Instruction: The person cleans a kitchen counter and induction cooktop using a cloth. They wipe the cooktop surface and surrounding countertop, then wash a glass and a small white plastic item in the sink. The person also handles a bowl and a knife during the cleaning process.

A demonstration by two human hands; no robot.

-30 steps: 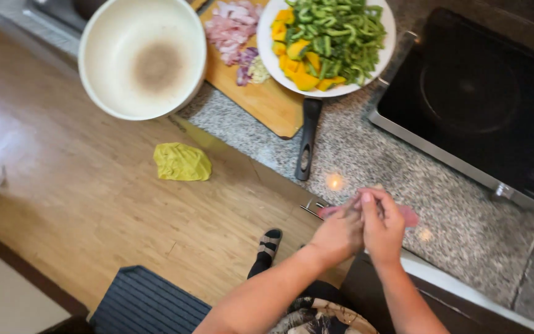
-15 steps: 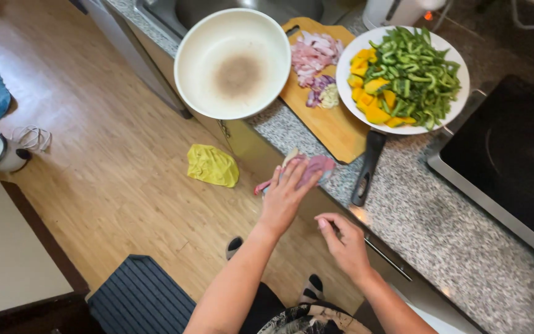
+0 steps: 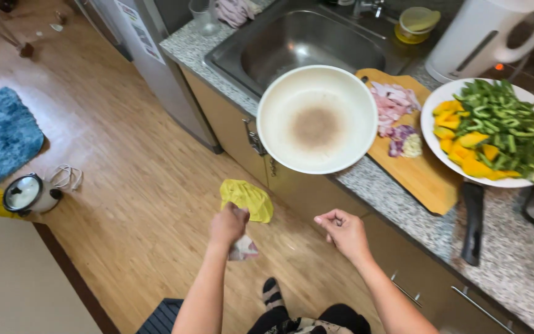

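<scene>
Since half a second ago our left hand (image 3: 228, 224) has swung away from the bench (image 3: 514, 260) and down over the floor (image 3: 125, 204), carrying the pinkish wrapper (image 3: 243, 248) with it. That hand is closed, pinching the wrapper, which dangles just below the fist, near the yellow crumpled bag (image 3: 247, 199) on the floor. Our right hand (image 3: 343, 232) hovers loosely curled and holds nothing.

To do this well, we judge a firm pinch and a low hold best, so the light scrap does not flutter off.

The bench edge runs just right of the right hand, and the white pan (image 3: 316, 119) overhangs it, so we stay clear. Open floor lies left and far.
</scene>
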